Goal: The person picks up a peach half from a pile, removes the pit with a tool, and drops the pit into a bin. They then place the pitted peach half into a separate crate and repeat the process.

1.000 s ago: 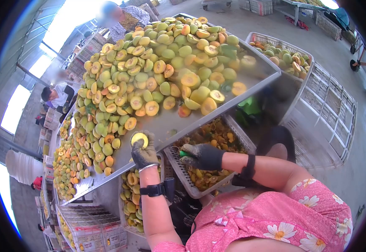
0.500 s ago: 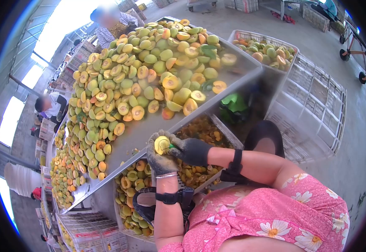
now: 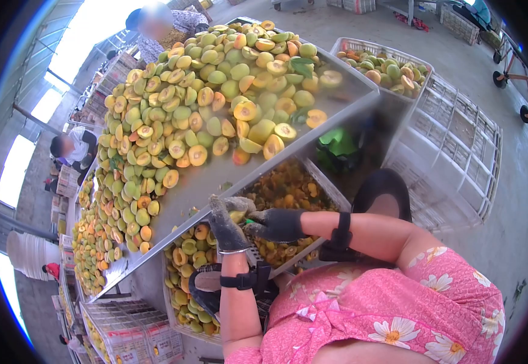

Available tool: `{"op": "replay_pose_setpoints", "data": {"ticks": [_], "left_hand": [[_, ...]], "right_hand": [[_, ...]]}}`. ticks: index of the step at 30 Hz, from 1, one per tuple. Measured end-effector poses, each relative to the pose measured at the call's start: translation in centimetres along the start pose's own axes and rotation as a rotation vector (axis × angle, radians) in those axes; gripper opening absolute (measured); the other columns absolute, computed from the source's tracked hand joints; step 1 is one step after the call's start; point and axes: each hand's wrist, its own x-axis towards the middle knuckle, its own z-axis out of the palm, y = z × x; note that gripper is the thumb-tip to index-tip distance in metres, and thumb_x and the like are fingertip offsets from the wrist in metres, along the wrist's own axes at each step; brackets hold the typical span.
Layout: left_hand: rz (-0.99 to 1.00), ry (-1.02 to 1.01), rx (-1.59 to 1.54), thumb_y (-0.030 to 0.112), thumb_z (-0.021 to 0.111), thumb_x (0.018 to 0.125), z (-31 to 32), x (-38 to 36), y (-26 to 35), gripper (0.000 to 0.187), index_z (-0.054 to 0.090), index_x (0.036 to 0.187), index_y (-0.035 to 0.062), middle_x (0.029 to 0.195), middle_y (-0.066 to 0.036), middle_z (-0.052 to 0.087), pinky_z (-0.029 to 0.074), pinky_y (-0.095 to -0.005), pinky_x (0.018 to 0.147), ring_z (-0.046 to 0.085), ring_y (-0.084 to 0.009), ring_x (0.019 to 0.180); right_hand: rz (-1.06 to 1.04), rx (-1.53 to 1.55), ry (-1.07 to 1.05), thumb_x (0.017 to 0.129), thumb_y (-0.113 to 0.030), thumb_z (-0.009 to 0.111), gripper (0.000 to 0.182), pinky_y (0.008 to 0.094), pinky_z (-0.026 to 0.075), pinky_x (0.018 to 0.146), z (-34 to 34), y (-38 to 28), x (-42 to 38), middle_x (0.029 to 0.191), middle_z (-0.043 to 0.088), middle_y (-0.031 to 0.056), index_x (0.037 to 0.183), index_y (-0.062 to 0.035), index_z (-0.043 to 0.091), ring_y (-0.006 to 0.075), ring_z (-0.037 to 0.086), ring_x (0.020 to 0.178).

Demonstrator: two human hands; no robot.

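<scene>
My left hand (image 3: 226,225), in a dirty grey glove, is closed around an apricot half (image 3: 237,215), mostly hidden by the fingers. Beside it, my right hand (image 3: 276,225), in a dark glove, grips a small tool with a green handle (image 3: 249,222); its working end is out of sight. Both hands meet just off the front edge of a metal table (image 3: 203,182) heaped with halved apricots (image 3: 173,115). Beneath them sits a crate (image 3: 330,188) of dark orange scraps. Another crate of apricot halves (image 3: 182,261) stands to its left, below the table edge.
A white crate of apricots (image 3: 391,73) stands at the table's right corner, beside an upturned white crate (image 3: 452,145). A green bag (image 3: 337,145) hangs under the table. Co-workers sit at the far side (image 3: 161,30) and left (image 3: 76,148). A wheeled cart (image 3: 512,79) stands far right.
My left hand has turned, so the apricot's cut face no longer shows and its back faces up more. My right hand has shifted slightly down, staying close to the left.
</scene>
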Motion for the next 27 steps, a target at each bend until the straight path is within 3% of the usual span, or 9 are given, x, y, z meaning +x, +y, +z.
{"op": "replay_pose_setpoints", "data": {"ticks": [1, 4, 10, 13, 19, 23, 25, 26, 27], "left_hand": [[0.075, -0.035, 0.076, 0.045, 0.035, 0.1, 0.0, -0.3, 0.0, 0.057, 0.055, 0.068, 0.002, 0.071, -0.015, 0.062, 0.05, -0.0346, 0.067, 0.06, -0.0252, 0.068], [0.156, -0.097, 0.227, 0.043, 0.035, 0.1, -1.1, -0.5, -0.9, 0.057, 0.055, 0.066, 0.0016, 0.071, -0.015, 0.062, 0.051, -0.0352, 0.067, 0.061, -0.0255, 0.067], [-0.039, -0.141, -0.32, 0.05, 0.038, 0.098, -3.0, -1.0, -2.5, 0.053, 0.058, 0.079, 0.0046, 0.076, -0.013, 0.063, 0.053, -0.0399, 0.064, 0.062, -0.0289, 0.068], [-0.202, 0.243, -0.596, 0.054, 0.039, 0.096, -3.5, -1.0, -1.8, 0.051, 0.058, 0.085, 0.0074, 0.079, -0.012, 0.063, 0.054, -0.0427, 0.065, 0.062, -0.0298, 0.069], [-0.045, 0.541, -0.476, 0.041, 0.043, 0.098, -16.2, -1.2, -3.9, 0.042, 0.061, 0.099, 0.0027, 0.099, -0.015, 0.064, 0.051, -0.0428, 0.084, 0.061, -0.0301, 0.092], [-0.004, 0.655, -0.266, 0.033, 0.043, 0.099, -20.8, -1.9, 0.4, 0.039, 0.061, 0.109, -0.0006, 0.112, -0.017, 0.061, 0.046, -0.0403, 0.094, 0.057, -0.0298, 0.107], [0.128, 0.65, 0.064, 0.026, 0.043, 0.098, -21.2, 0.1, 0.7, 0.037, 0.058, 0.116, -0.0026, 0.122, -0.018, 0.056, 0.041, -0.0379, 0.1, 0.052, -0.029, 0.116], [0.245, 0.616, 0.338, 0.022, 0.042, 0.098, -21.3, 2.4, -0.4, 0.037, 0.056, 0.12, -0.0037, 0.127, -0.018, 0.053, 0.038, -0.0362, 0.103, 0.048, -0.0283, 0.121], [0.363, 0.571, 0.61, 0.018, 0.042, 0.097, -22.0, 4.7, -2.5, 0.038, 0.054, 0.125, -0.0048, 0.133, -0.019, 0.049, 0.034, -0.0345, 0.106, 0.044, -0.0276, 0.127]], "right_hand": [[-0.019, 0.054, -0.003, 0.096, -0.047, 0.042, 0.05, 0.0398, 0.048, 0.08, 0.2, 0.2, -0.1, 0.105, 0.064, 0.0184, 0.121, -0.0046, 0.054, 0.0322, 0.063, 0.091], [0.356, 0.615, -0.239, 0.094, -0.051, 0.046, 0.049, 0.0332, 0.048, 0.07, -1.3, -2.9, -2.1, 0.095, 0.064, 0.0073, 0.114, -0.0085, 0.057, 0.0212, 0.061, 0.081], [0.577, 0.855, -0.436, 0.092, -0.048, 0.053, 0.037, 0.0275, 0.046, 0.059, -1.4, -2.8, -2.1, 0.087, 0.059, -0.0011, 0.104, -0.0136, 0.061, 0.0107, 0.056, 0.073], [0.521, 0.946, -0.519, 0.093, -0.042, 0.055, 0.031, 0.0262, 0.046, 0.058, -0.5, -1.5, -1.7, 0.087, 0.06, -0.0023, 0.104, -0.0144, 0.062, 0.0091, 0.056, 0.072], [0.482, 0.857, -0.577, 0.093, -0.04, 0.057, 0.037, 0.0205, 0.045, 0.052, 1.6, 0.9, -1.4, 0.08, 0.059, -0.0034, 0.121, -0.0162, 0.058, 0.0052, 0.055, 0.065], [0.301, 0.067, -0.455, 0.094, -0.045, 0.05, 0.045, 0.0326, 0.049, 0.065, 1.5, 0.8, -1.4, 0.091, 0.066, 0.0098, 0.123, -0.0096, 0.056, 0.0208, 0.063, 0.079], [0.092, -0.413, -0.342, 0.093, -0.048, 0.048, 0.05, 0.0396, 0.05, 0.074, 2.1, 2.4, -1.0, 0.098, 0.067, 0.0174, 0.123, -0.0081, 0.055, 0.0314, 0.064, 0.088], [0.09, -0.438, -0.364, 0.092, -0.05, 0.045, 0.052, 0.0453, 0.046, 0.085, 1.4, 2.3, -1.3, 0.102, 0.064, 0.023, 0.122, -0.0078, 0.055, 0.0407, 0.059, 0.095], [0.131, -0.463, -0.364, 0.092, -0.05, 0.045, 0.052, 0.0453, 0.046, 0.084, 0.9, 1.8, -1.3, 0.101, 0.064, 0.0226, 0.121, -0.0079, 0.055, 0.0402, 0.06, 0.095]]}}
